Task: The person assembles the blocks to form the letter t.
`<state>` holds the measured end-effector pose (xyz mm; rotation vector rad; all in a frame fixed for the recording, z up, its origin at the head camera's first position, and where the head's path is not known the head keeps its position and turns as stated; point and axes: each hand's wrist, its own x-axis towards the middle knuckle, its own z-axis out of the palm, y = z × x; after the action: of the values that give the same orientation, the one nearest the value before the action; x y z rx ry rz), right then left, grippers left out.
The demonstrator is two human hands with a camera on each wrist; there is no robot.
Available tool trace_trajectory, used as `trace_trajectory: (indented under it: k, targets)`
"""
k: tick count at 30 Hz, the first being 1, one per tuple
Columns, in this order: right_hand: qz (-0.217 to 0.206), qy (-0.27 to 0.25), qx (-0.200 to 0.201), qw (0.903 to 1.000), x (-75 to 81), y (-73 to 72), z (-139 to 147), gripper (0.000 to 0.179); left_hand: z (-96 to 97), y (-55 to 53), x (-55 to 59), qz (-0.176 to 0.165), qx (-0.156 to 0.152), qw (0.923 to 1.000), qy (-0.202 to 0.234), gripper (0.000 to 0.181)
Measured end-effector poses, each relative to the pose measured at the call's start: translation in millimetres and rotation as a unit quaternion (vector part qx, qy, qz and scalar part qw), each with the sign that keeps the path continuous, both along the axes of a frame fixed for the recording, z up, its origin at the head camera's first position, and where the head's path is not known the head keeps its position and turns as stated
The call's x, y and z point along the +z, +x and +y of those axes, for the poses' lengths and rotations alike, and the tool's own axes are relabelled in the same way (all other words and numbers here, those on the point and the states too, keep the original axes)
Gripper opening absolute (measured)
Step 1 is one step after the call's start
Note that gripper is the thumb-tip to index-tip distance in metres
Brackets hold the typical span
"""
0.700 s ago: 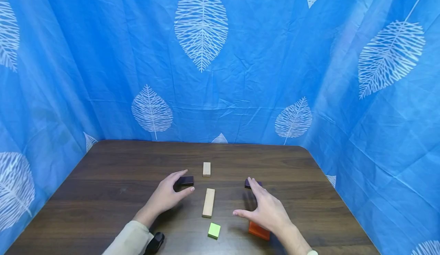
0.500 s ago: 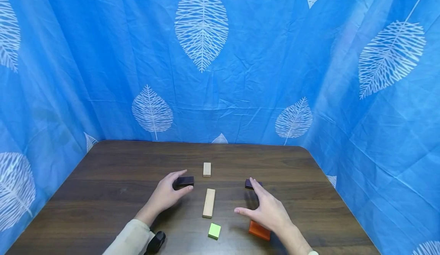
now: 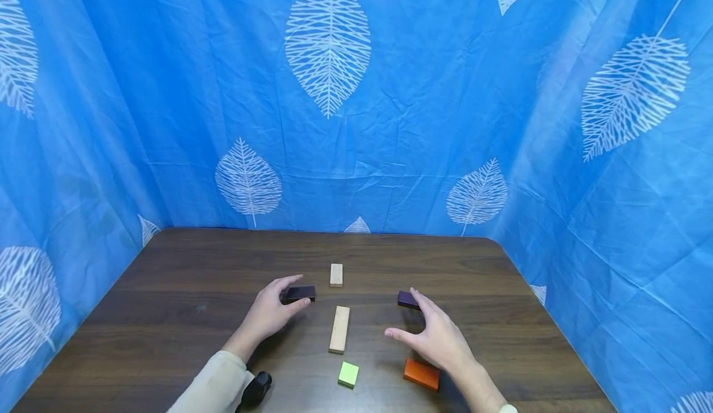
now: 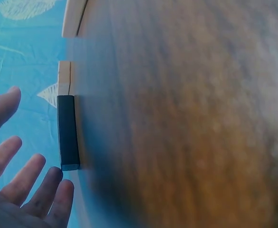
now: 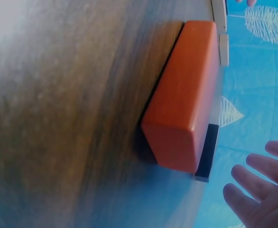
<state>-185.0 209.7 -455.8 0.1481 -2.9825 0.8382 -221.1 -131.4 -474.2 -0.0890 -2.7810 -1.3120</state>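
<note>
My left hand (image 3: pixel 268 311) hovers with thumb and fingers spread beside a dark block (image 3: pixel 301 293); in the left wrist view that dark block (image 4: pixel 68 133) lies flat, just past the fingertips. On the other side, my right hand (image 3: pixel 440 337) is spread too and holds nothing. It is over the table between an orange block (image 3: pixel 421 374) and a second dark block (image 3: pixel 408 300), part of which the fingers cover. The orange block (image 5: pixel 181 90) looms large in the right wrist view. Between the hands lie a long pale wooden block (image 3: pixel 339 330) and a light green block (image 3: pixel 348 374).
A shorter pale wooden block (image 3: pixel 337 275) lies farther back on the dark brown wooden table (image 3: pixel 195 277). Blue curtains (image 3: pixel 412 91) with white leaf prints hang behind the table and at both sides. A black device (image 3: pixel 257 389) sits at the left wrist.
My right hand has shifted slightly to the right, uncovering more of the orange block and the right dark block. The left hand's thumb has drawn slightly back toward the left; the blocks stay put.
</note>
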Motion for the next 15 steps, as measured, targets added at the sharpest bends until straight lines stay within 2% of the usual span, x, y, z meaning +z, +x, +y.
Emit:
trace_trajectory:
  k: [15]
  targets:
    - [-0.003, -0.051, -0.025, 0.9984, -10.9, -15.8, 9.0, 0.100, 1.4, -5.9, -5.2, 0.006, 0.019, 0.9998, -0.008, 0.048]
